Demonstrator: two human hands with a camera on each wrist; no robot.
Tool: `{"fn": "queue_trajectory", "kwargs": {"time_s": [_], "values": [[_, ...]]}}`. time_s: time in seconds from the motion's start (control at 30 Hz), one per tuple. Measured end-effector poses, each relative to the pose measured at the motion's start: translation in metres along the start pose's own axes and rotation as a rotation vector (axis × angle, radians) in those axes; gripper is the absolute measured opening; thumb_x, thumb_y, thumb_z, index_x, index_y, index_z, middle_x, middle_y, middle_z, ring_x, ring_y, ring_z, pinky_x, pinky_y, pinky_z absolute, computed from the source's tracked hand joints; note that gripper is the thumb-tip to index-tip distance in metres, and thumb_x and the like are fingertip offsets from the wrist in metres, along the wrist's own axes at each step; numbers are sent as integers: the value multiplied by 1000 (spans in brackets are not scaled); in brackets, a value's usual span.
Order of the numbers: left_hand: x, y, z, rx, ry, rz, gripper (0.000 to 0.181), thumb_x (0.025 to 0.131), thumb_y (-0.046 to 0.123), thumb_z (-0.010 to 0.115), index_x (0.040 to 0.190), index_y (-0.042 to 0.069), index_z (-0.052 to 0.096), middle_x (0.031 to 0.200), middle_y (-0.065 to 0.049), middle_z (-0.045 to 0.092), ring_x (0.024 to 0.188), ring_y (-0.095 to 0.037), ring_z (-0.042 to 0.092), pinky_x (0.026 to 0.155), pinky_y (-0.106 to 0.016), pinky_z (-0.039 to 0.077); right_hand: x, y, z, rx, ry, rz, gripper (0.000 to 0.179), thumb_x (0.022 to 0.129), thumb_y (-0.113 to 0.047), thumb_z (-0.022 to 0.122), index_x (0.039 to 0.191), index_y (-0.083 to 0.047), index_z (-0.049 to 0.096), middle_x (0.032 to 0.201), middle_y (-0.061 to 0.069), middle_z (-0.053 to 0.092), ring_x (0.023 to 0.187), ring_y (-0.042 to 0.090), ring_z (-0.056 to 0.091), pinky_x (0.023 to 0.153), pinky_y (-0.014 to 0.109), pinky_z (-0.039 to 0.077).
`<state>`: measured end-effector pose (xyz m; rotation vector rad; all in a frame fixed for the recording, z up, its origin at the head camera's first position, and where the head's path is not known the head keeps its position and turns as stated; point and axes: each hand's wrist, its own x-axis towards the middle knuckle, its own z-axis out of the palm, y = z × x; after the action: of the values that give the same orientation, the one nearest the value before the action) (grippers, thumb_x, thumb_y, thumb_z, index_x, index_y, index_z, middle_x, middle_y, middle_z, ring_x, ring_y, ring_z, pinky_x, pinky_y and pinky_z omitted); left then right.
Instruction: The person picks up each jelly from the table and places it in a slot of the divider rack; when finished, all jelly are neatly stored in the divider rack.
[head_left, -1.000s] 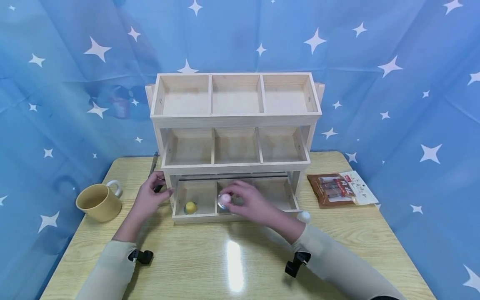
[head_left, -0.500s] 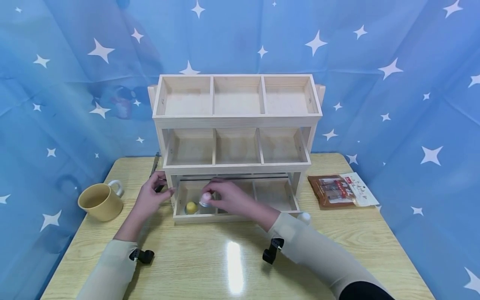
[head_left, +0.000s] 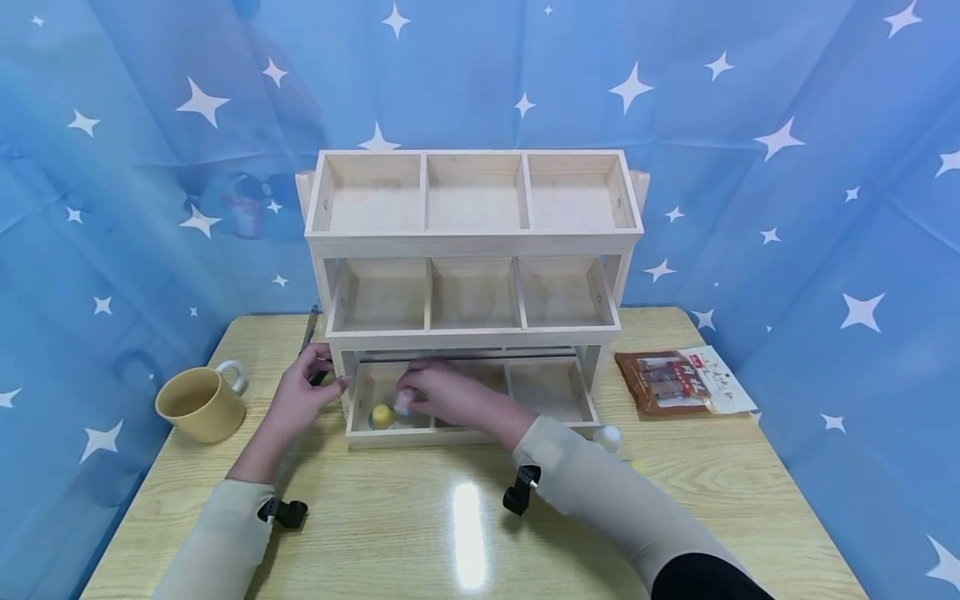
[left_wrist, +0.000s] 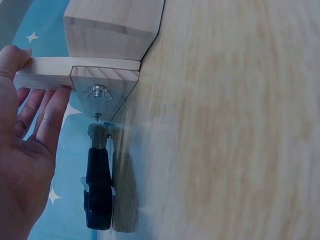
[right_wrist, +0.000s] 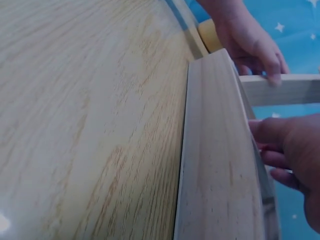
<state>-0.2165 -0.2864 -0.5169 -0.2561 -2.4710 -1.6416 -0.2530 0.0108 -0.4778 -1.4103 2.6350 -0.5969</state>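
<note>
A three-tier wooden shelf (head_left: 472, 244) with divided trays stands at the table's back. My left hand (head_left: 300, 387) grips its left leg; in the left wrist view, thumb and fingers lie on opposite sides of that wooden leg (left_wrist: 45, 67). Inside the bottom tray's left compartment, my right hand (head_left: 457, 393) pinches a small pale pinkish, round-topped thing (head_left: 405, 402), its kind unclear. Just left of it lies a small yellow ball-like thing (head_left: 382, 416). In the right wrist view the tray's front board (right_wrist: 215, 150) hides whatever my right hand (right_wrist: 300, 150) holds.
A yellow mug (head_left: 201, 404) stands at the left edge. At right lies a brown snack packet (head_left: 667, 381). A white rounded thing (head_left: 608, 437) sits by the tray's right corner, partly behind my sleeve. Beside the shelf's left leg is a black-handled object (left_wrist: 99, 185).
My right hand has moved left from the bottom tray's middle compartment into its left one, carrying the pale thing down beside the yellow one. The left hand has kept its grip on the leg.
</note>
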Motion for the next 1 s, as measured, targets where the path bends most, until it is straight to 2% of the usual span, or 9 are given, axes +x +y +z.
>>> {"fn": "queue_trajectory", "kwargs": {"time_s": [0.13, 0.27, 0.4, 0.53, 0.63, 0.77, 0.83, 0.9, 1.0], "values": [[0, 1, 0, 8, -3, -1, 47, 102, 8, 80, 144, 3, 60, 136, -19, 68, 118, -19, 63, 103, -52, 56, 4, 0, 2, -35, -21, -4, 28, 101, -18, 83, 127, -11, 78, 119, -3, 72, 107, 9, 65, 95, 17, 52], [0, 0, -1, 21, 0, 5, 47, 102, 7, 79, 144, 2, 60, 136, -18, 68, 117, -12, 63, 100, -42, 57, 6, -1, 4, -71, -34, -6, 30, 101, -22, 84, 129, -11, 78, 122, -3, 73, 111, 10, 66, 99, 19, 52], [0, 0, -1, 33, 0, 7, 48, 102, 6, 78, 145, 2, 59, 138, -19, 67, 117, -10, 63, 99, -38, 57, 5, -2, 4, -81, -34, 7, 36, 102, -26, 83, 134, -10, 77, 128, -1, 72, 118, 12, 66, 105, 22, 52], [-1, 2, -1, 23, -4, -8, 47, 102, 7, 79, 145, 3, 59, 137, -18, 68, 119, -17, 63, 101, -39, 56, 2, -3, 1, -46, -13, 26, 39, 102, -27, 83, 135, -9, 76, 130, 0, 72, 119, 14, 67, 106, 25, 52], [0, 4, 0, 15, -2, -9, 47, 101, 7, 80, 144, 3, 60, 134, -19, 69, 118, -23, 64, 101, -38, 55, -5, -5, -3, 7, 15, 33, 36, 103, -26, 82, 133, -8, 77, 127, 1, 73, 116, 15, 68, 103, 25, 54], [0, 4, 0, 16, 0, -4, 47, 101, 7, 79, 144, 2, 60, 132, -21, 68, 116, -24, 63, 95, -26, 55, -20, -7, -10, 89, 66, 32, 30, 105, -26, 79, 128, -7, 78, 123, 4, 75, 110, 20, 71, 100, 31, 58], [-1, 4, 0, 13, 1, -8, 47, 101, 6, 79, 144, 3, 60, 133, -20, 68, 117, -25, 63, 93, -22, 55, -29, -8, -14, 84, 95, 28, 29, 104, -25, 80, 126, -7, 78, 123, 5, 76, 111, 22, 72, 101, 35, 58], [-1, 3, 0, 17, 0, -10, 46, 102, 6, 78, 144, 3, 59, 135, -20, 67, 118, -23, 63, 93, -24, 56, -39, -7, -17, 61, 119, 28, 29, 103, -23, 82, 126, -7, 78, 125, 5, 76, 114, 24, 71, 104, 39, 58], [0, 2, 1, 22, 5, -14, 45, 102, 6, 78, 143, 3, 59, 136, -19, 67, 119, -21, 64, 98, -34, 57, -57, -6, -22, 26, 159, 23, 29, 100, -20, 84, 127, -9, 78, 126, 3, 76, 119, 23, 69, 107, 42, 56]]}}
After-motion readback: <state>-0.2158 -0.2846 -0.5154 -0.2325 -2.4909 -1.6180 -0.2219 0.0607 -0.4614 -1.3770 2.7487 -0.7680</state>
